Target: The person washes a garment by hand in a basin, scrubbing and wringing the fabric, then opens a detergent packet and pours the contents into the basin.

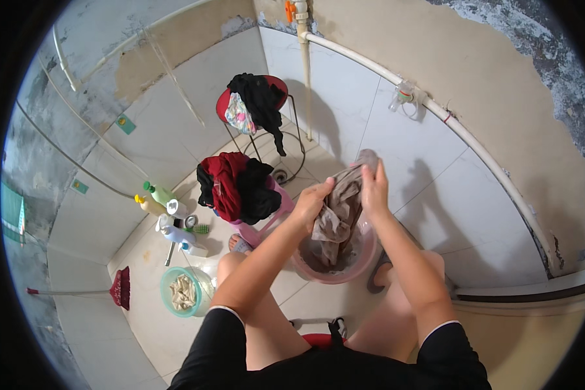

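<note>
A wet, grey-brown cloth garment [337, 218], bunched and twisted, hangs between my two hands above a pink basin [371, 250]. My left hand [312, 205] is closed on its left side, the thumb on top. My right hand [375, 190] grips the upper right part, and a bit of the fabric sticks up past the fingers. The lower end of the garment hangs down into the basin, where cloudy water shows. The basin stands on the floor between my feet, partly hidden by the cloth and my forearms. What kind of garment it is, I cannot tell.
Red and black clothes [224, 188] are heaped on a pink container [280, 209] left of the basin. Farther back, a red stool [277, 84] bears black clothing. At left stand several bottles [159, 195] and a teal basin [167, 300] holding beige cloth. A white pipe [370, 65] runs along the wall.
</note>
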Available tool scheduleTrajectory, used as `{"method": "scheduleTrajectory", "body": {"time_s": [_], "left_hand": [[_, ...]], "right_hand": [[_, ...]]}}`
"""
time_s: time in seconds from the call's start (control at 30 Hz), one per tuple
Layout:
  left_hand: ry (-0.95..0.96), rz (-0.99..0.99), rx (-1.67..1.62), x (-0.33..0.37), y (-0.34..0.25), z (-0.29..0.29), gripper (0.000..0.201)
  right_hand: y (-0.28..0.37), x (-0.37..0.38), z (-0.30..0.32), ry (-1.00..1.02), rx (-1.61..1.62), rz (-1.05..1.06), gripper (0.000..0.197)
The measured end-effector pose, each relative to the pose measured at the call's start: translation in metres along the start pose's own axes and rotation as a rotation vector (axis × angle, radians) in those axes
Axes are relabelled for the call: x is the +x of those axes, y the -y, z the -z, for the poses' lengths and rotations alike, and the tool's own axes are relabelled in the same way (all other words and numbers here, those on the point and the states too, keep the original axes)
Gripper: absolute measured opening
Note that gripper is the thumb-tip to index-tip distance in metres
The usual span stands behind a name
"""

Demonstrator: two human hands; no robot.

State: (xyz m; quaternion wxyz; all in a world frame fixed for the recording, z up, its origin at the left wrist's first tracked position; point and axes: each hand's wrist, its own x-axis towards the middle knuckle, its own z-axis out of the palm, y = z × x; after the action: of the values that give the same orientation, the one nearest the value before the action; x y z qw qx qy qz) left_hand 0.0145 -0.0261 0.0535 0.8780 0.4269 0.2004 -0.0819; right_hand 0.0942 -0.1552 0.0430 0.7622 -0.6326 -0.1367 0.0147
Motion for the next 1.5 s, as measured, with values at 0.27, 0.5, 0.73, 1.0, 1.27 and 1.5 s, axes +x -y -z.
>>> {"method": "scheduleTrajectory", "body": {"time_s": [0.27, 0.5, 0.73, 1.0, 1.27, 1.5], "left_hand": [[-0.144, -0.157, -0.148, 0.037, 0.061, 0.035, 0.039], [0.042, -0.247, 0.603, 0.046, 0.047, 0.058, 0.026], [-0.184, -0.015, -0.184, 0.011, 0.022, 0.006, 0.025], [-0.208, 0.067, 0.040, 0.003, 0.005, -0.005, 0.046], [0.058, 0.039, -0.009, -0.009, -0.018, 0.026, 0.053], [0.251, -0.109, 0.343, -0.015, -0.028, 0.042, 0.036]], "right_hand": [[-0.011, -0.029, -0.038, 0.297, -0.641, 0.581, 0.032], [0.004, -0.038, -0.055, 0.334, -0.522, 0.770, 0.023], [-0.018, -0.014, -0.038, 0.116, -0.651, 0.476, 0.024], [-0.060, 0.025, 0.005, -0.072, 0.189, -0.315, 0.022], [0.028, 0.034, 0.025, 0.522, 0.326, -0.678, 0.048], [0.022, 0.033, 0.032, 0.646, -0.384, -0.438, 0.026]]}}
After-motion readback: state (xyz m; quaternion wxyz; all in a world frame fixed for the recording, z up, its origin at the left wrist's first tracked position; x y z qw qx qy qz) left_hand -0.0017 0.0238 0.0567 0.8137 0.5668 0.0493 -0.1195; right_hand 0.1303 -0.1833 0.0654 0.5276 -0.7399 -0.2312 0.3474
